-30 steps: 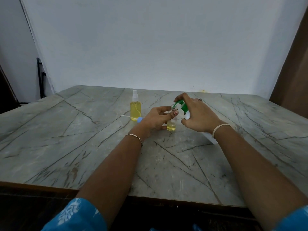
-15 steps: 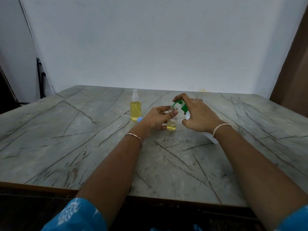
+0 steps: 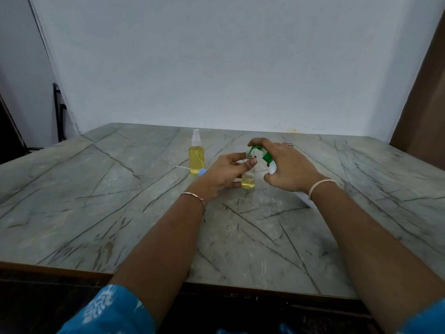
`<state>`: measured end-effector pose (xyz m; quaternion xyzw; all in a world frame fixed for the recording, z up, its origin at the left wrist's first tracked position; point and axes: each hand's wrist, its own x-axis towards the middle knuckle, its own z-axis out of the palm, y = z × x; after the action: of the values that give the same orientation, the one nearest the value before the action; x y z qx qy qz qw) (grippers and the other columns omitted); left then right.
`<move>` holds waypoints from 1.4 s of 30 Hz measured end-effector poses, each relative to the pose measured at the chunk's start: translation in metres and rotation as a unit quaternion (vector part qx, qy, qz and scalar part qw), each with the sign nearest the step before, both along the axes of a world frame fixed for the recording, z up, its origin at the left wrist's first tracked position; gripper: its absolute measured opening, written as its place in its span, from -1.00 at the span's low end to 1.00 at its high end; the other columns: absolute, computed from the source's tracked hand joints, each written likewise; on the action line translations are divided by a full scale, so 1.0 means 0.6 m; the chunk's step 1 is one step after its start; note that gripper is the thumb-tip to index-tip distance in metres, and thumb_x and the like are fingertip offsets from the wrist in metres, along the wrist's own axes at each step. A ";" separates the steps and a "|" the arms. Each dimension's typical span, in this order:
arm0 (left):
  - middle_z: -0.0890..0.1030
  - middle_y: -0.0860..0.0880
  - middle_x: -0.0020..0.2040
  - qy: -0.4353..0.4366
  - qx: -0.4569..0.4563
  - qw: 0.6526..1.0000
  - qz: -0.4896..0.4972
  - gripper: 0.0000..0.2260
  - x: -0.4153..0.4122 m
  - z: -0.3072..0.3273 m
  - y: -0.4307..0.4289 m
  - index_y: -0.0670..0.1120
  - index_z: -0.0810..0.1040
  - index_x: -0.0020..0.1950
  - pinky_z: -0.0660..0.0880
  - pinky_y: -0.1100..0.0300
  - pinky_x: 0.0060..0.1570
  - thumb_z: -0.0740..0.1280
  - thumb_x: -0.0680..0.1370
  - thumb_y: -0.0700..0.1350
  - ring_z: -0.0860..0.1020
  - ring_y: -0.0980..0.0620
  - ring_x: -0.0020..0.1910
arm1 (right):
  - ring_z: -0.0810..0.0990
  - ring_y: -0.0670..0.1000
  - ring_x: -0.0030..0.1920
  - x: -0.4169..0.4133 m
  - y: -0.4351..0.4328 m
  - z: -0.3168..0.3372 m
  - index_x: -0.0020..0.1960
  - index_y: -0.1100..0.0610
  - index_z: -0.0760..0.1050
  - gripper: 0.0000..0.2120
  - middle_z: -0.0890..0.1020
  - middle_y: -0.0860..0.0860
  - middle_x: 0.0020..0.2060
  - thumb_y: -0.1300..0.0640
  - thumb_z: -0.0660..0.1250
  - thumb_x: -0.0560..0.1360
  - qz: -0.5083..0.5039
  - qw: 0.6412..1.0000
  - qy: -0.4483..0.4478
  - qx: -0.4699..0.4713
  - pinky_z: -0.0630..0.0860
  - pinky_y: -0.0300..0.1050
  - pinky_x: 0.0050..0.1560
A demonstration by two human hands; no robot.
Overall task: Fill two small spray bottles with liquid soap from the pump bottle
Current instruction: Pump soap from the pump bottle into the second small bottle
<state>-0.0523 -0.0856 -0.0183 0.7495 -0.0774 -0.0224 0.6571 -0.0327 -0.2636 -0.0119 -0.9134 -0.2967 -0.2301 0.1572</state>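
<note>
In the middle of the frame the left hand [image 3: 226, 172] holds the small open bottle [image 3: 248, 180], which stands on the table [image 3: 120, 213]. The thumb and the fingers are curled round its upper part. Only a low layer of yellow soap shows at its bottom, so most of the filling probably remains.

Just to the right, the right hand [image 3: 289, 169] grips the pump bottle [image 3: 273, 168], which leans toward the small one. Its fingers are wrapped round the neck and one finger lies over the green pump head [image 3: 258, 150]. The nozzle is at the narrow mouth; whether it touches the rim cannot be told.

The main danger seems to be this narrow mouth. If the nozzle shifts during a press, soap would run down the outside and onto the left fingers, and the grip would become slippery. A hard press could also push the light bottle sideways, and it may tip if the left hand loosens. Because the pump bottle is tilted, the pump might draw air and spit the soap out unevenly.

Left of centre the filled spray bottle [image 3: 196, 160] stands upright. The blue sprayer cap [image 3: 201, 171] lies just beside it, close to the left hand. A careless move of that hand to the left could knock either of them.
</note>
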 end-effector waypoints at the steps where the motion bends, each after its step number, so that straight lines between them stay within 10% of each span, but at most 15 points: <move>1: 0.64 -0.06 0.11 -0.001 0.003 1.000 -0.002 -0.57 0.001 -0.001 0.001 -0.06 0.46 0.36 0.60 0.15 -0.02 0.41 0.52 -0.01 0.61 0.10 -0.01 | 0.49 0.05 -0.17 -0.002 -0.002 0.001 0.44 -0.30 0.08 -0.18 0.59 0.03 -0.06 0.09 0.34 0.29 0.003 1.000 0.001 -0.003 0.56 0.08 -0.07; 5: 0.65 -0.02 0.07 -0.007 0.010 1.000 -0.004 -0.57 0.002 -0.003 0.001 -0.05 0.47 0.35 0.58 0.07 0.08 0.41 0.51 0.00 0.62 0.07 0.01 | 0.44 0.01 -0.27 -0.009 -0.007 0.006 0.54 -0.31 -0.18 0.03 0.53 0.02 -0.24 0.16 0.38 0.32 0.006 1.000 0.002 -0.005 0.47 -0.12 -0.20; 17: 0.64 0.01 0.03 -0.004 0.013 1.000 -0.002 -0.58 0.005 -0.002 0.000 -0.05 0.46 0.35 0.58 0.07 0.08 0.41 0.51 -0.02 0.60 0.09 0.02 | 0.45 0.04 -0.22 0.002 0.001 0.004 0.27 -0.05 0.23 -0.38 0.56 0.04 -0.12 0.18 0.38 0.28 -0.001 1.000 0.000 0.015 0.53 0.05 -0.14; 30: 0.64 -0.01 0.05 -0.009 0.021 1.000 -0.010 -0.55 0.013 -0.007 0.002 -0.06 0.45 0.37 0.59 0.13 0.03 0.40 0.52 0.02 0.60 0.10 -0.01 | 0.45 0.01 -0.21 -0.004 -0.006 0.002 0.49 -0.26 0.05 -0.14 0.60 0.02 -0.03 0.10 0.36 0.30 -0.004 1.000 -0.014 -0.003 0.56 0.02 -0.10; 42: 0.62 -0.11 0.16 -0.091 0.104 0.990 0.019 -0.55 0.026 -0.023 -0.002 -0.03 0.45 0.37 0.62 0.13 -0.08 0.36 0.53 0.09 0.56 0.04 0.17 | 0.51 0.12 -0.11 -0.002 0.001 0.002 0.30 -0.05 0.24 -0.38 0.60 0.05 0.03 0.18 0.37 0.30 -0.010 1.000 -0.016 0.008 0.55 0.12 -0.06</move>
<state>-0.0367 -0.0869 -0.0322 0.8141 -0.1200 0.0499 0.5660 -0.0336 -0.2630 -0.0109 -0.9110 -0.2883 -0.2490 0.1578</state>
